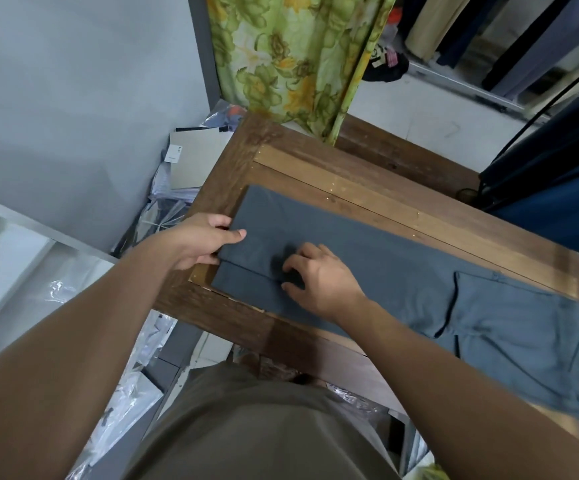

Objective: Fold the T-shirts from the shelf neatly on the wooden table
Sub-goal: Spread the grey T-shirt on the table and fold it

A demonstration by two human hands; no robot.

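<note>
T-shirt (367,258) on worktop (350,168) | my left fingers (232,235) grip its end, right fingers (302,254) pinch mid-fold | risk: uneven pull skews fold

left hand (201,241) pinching (thumb on top), right hand (319,278) clawed, fingertips down

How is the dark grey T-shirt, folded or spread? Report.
Partly folded: the dark grey T-shirt lies as a narrow strip, sides turned in.
</note>
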